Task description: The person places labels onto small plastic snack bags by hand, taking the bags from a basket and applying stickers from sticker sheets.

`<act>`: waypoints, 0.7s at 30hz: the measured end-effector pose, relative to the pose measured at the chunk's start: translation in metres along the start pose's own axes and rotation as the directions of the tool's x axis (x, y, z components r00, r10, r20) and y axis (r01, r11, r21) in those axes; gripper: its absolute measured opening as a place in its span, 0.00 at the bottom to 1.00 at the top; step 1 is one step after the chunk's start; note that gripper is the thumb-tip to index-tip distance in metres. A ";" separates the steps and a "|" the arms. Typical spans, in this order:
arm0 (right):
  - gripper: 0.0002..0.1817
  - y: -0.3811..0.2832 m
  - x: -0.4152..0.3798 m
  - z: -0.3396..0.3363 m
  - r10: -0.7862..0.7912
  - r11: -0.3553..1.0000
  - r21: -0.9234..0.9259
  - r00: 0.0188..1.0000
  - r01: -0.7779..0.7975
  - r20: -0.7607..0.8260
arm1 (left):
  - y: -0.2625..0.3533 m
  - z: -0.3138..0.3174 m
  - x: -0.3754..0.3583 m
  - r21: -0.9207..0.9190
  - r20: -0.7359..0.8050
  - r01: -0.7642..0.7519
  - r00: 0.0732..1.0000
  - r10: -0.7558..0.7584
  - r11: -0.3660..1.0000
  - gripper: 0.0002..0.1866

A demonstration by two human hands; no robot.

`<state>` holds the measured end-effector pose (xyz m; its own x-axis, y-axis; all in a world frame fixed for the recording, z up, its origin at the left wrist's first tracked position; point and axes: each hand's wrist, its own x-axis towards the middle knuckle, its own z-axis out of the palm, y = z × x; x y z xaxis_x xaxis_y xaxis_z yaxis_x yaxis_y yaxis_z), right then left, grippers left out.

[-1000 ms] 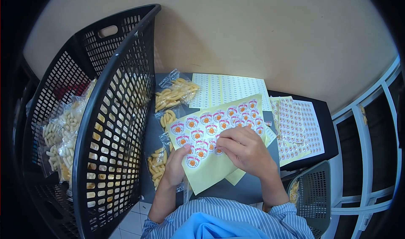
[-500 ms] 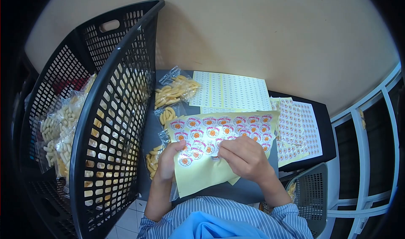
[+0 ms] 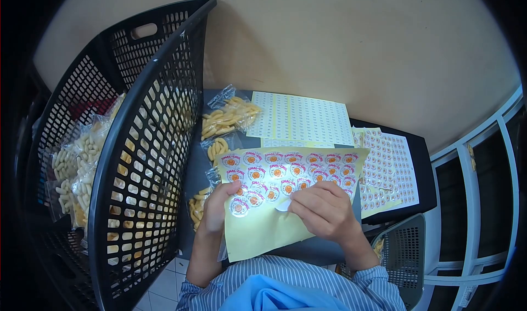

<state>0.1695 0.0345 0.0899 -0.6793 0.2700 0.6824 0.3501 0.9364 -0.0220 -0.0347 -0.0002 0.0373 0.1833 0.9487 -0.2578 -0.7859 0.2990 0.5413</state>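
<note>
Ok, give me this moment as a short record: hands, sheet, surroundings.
Left hand: holds the sticker sheet by its left edge
Right hand: pinches a white piece, probably a peeled sticker
Sheet: rows of round stickers; lower part bare yellow
Table, left side: bags of yellow snacks
Far left: black basket containing more bags

Left forearm [image 3: 203, 259]: bare near the wrist, reaching almost straight away from me.
Left wrist [image 3: 209, 237]: nearly in line with the forearm.
Left hand [image 3: 216, 207]: clamped in a light grip, my thumb laid on top and pointing inward, my other fingers hidden underneath.
Right forearm [image 3: 359, 251]: bare near the wrist, slanting inward and away from me.
Right hand [image 3: 325, 212]: back turned up, fingers curled and bunched, tips drawn together in a pinch that points left.
Between my hands: a gap; they do not touch.
</note>
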 end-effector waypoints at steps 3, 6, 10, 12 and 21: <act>0.09 -0.002 0.000 -0.003 0.002 0.999 -0.042 1.000 -0.002 0.011 | -0.001 0.000 0.000 0.020 0.021 -0.020 1.000 0.019 1.000 0.19; 0.08 -0.004 0.002 -0.007 0.007 0.998 -0.059 1.000 -0.006 0.021 | -0.002 -0.001 0.000 0.007 0.004 -0.011 1.000 0.011 1.000 0.19; 0.07 -0.006 0.001 -0.010 0.007 0.997 -0.080 0.999 -0.004 0.039 | -0.002 0.000 0.000 -0.008 -0.004 -0.016 1.000 0.016 1.000 0.19; 0.06 -0.007 0.001 -0.011 0.007 0.994 -0.108 0.999 -0.003 0.035 | -0.003 0.000 0.001 -0.018 -0.013 -0.021 1.000 0.020 1.000 0.19; 0.06 -0.008 -0.004 -0.013 -0.005 0.992 -0.126 0.999 0.010 0.044 | 0.001 0.003 0.002 0.049 0.009 -0.006 1.000 0.005 0.999 0.19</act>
<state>0.1778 0.0227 0.0968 -0.7087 0.2749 0.6497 0.4214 0.9036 0.0773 -0.0334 0.0020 0.0399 0.1846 0.9511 -0.2476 -0.7570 0.2982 0.5814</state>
